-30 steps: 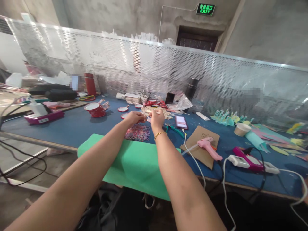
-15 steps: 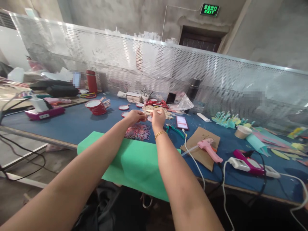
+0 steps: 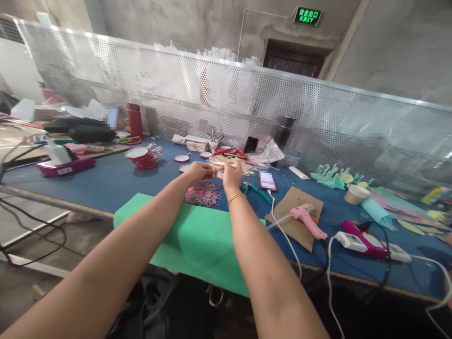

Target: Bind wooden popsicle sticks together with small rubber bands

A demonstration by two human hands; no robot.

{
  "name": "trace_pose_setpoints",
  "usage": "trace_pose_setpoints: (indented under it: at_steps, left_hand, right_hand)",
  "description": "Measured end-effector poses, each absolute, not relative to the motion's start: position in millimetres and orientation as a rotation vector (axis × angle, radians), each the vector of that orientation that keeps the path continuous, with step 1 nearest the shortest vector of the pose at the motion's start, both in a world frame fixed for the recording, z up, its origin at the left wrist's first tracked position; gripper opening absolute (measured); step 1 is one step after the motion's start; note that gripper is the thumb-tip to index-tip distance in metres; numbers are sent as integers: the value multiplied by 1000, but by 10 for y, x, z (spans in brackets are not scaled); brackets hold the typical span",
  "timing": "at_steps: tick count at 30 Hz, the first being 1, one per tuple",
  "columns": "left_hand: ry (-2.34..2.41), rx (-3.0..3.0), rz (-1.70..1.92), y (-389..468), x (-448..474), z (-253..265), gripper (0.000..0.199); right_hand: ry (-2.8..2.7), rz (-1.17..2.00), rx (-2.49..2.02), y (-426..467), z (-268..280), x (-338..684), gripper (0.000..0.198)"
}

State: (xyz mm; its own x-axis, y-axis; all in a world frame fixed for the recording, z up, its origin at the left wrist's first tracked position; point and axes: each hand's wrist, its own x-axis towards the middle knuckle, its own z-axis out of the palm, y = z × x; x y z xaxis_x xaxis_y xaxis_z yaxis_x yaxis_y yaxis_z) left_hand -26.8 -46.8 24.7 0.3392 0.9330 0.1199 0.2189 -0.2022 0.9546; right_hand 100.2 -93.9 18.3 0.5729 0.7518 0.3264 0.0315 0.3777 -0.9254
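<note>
My left hand [image 3: 200, 171] is closed in a pinch on a thin pale stick [image 3: 213, 156] that stands upright from the fingertips. Close beside it, my right hand [image 3: 232, 176] is closed round a slim, light-coloured stick-like piece [image 3: 234, 165]; its exact kind is too small to tell. The fingertips of both hands nearly meet. Under and in front of the hands lies a heap of pink and purple loops [image 3: 205, 194], which look like thin bands. A pile of flat wooden sticks [image 3: 249, 168] is just behind the right hand.
Green cloth [image 3: 197, 235] hangs over the table's front edge. Stacked red-rimmed pieces [image 3: 144, 159] stand left. Teal pliers [image 3: 260, 193], a phone [image 3: 267, 180], a pink glue gun [image 3: 308, 220] on cardboard [image 3: 296, 202], a power strip [image 3: 367, 240] and white cables are right. A perforated metal screen [image 3: 169, 89] closes the back.
Both hands stay in nearly the same place, with the thin stick still upright between them. Only slight finger and camera shifts show.
</note>
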Motion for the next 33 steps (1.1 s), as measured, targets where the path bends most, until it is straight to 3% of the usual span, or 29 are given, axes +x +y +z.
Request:
trace_pose_setpoints:
  at_steps: [33]
  left_hand:
    - [1092,1547,989,-567,-234,321,31]
  right_hand:
    - [-887,503,-1213,-948,190,1007,6]
